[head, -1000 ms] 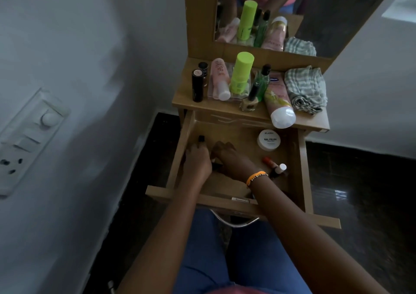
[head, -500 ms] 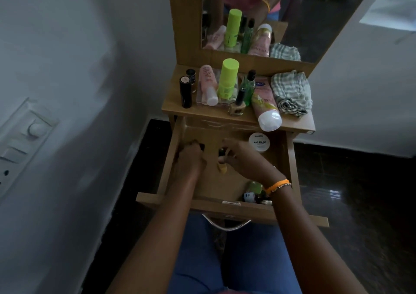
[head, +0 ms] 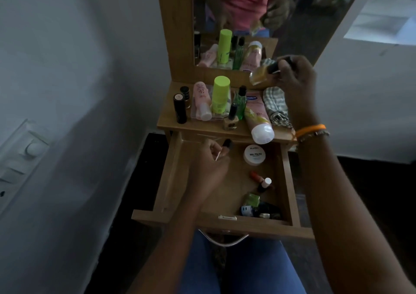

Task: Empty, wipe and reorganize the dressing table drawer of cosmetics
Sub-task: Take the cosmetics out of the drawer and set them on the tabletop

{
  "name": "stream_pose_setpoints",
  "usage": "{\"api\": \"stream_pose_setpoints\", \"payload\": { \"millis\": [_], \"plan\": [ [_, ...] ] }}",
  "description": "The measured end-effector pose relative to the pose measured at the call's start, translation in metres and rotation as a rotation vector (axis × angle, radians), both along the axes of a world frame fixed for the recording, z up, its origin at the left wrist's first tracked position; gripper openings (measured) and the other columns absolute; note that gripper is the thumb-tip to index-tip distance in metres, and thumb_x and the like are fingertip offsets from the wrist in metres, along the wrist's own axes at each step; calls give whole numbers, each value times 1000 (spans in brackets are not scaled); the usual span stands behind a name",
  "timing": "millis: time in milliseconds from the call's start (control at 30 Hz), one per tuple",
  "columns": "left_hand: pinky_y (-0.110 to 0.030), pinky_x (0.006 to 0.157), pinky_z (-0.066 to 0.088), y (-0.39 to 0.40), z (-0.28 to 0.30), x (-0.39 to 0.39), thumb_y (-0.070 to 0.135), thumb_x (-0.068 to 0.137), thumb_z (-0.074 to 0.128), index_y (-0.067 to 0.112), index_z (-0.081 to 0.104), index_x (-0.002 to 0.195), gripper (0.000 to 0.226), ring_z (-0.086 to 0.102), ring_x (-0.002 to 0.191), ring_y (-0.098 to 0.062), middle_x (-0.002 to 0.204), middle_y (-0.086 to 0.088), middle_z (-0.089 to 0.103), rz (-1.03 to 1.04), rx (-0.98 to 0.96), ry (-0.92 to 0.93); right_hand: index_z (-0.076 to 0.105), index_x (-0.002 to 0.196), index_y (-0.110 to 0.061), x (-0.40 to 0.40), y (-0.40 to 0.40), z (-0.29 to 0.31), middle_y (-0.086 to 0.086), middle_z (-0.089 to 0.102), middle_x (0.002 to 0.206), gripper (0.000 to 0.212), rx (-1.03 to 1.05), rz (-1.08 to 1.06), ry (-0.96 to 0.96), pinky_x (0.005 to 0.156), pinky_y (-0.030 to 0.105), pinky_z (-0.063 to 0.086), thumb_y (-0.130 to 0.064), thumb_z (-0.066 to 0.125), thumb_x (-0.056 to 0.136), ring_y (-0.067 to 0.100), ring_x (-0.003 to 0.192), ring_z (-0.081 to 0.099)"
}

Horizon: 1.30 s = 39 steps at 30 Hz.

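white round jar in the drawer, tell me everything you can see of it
The white round jar is a low, squat tub, plastic by its look, with a flat lid printed "NAIL POLISH" under a small brand word. The lid is on. It stands upright on the wooden drawer floor near the back right, just below the tabletop's front edge. Nothing touches it: the left hand is apart from it on its left, and the small bottles lie nearer the drawer front.

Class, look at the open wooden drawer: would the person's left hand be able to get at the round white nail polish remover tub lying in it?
Probably yes: the round white tub lies uncovered beside the left hand, nothing between. But that hand already holds a small black-capped bottle.
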<state>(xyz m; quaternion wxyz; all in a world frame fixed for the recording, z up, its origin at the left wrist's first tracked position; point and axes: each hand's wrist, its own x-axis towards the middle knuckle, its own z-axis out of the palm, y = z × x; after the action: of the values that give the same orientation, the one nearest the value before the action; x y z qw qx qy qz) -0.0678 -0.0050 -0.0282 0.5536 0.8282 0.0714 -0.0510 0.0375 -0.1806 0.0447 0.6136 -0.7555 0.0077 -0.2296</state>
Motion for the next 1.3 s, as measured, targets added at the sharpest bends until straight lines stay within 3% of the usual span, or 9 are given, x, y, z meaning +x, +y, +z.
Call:
{"api": "stream_pose_setpoints", "payload": {
  "millis": [200,300,500,733,867,967,1100,1200,1300],
  "plan": [
    [-7,51,38,3,17,1,28,91,57,17,49,92,14,47,66,5,82,13,49,72,-32,-55,60,78,-11,54,13,-18,24,69,91,14,-254,106,214,75,41,55,-5,54,89,24,71,65],
    [-2,53,37,3,17,2,29,91,58,18,50,93,14,47,68,6,85,14,50,83,-36,-76,61,99,2,65,16,-25,24,67,95,14,-356,93,287,67,29,55,-6,54,90,15,64,62],
    [-2,54,38,-5,18,3,19,90,60,19,49,93,11,48,66,21,83,14,51,41,-104,-122,65,102,1,69,17,-32,20,67,103,22,-612,114,291,85,38,51,-10,64,84,30,97,63],
    [-23,72,47,-4,21,10,11,89,57,31,45,83,25,63,94,-16,98,9,59,40,-156,-161,64,106,2,60,13,-18,20,68,103,29,-575,201,264,81,32,54,5,64,77,23,89,64],
    [-8,67,42,-3,26,15,12,89,60,24,48,91,18,55,91,3,101,12,56,60,-153,-221,65,105,-7,30,12,5,2,63,97,21,-528,69,83,62,6,44,-6,58,85,7,76,56],
    [-4,66,41,-5,29,21,15,85,66,21,50,95,19,56,93,4,105,6,63,67,-171,-267,63,109,-15,-2,15,12,5,65,95,21,-451,223,65,66,18,50,-15,57,89,10,73,59],
    [-16,73,52,-9,35,22,15,83,70,20,52,94,22,64,92,0,95,6,69,74,-278,-292,66,104,-22,-30,12,9,-13,66,87,19,-525,519,175,65,12,48,-17,60,88,-2,73,61],
    [-14,76,53,-11,36,22,8,84,67,13,53,98,21,66,90,1,96,2,70,50,-310,-306,67,90,-25,-34,3,3,-5,67,86,17,-502,525,207,76,22,49,-9,62,85,9,82,62],
    [-8,76,49,-16,34,20,5,87,61,11,54,102,18,63,91,7,103,3,67,21,-290,-311,68,90,-10,-34,-9,-1,4,67,82,11,-388,467,222,71,20,51,-3,62,84,11,75,63]
  ]
}}
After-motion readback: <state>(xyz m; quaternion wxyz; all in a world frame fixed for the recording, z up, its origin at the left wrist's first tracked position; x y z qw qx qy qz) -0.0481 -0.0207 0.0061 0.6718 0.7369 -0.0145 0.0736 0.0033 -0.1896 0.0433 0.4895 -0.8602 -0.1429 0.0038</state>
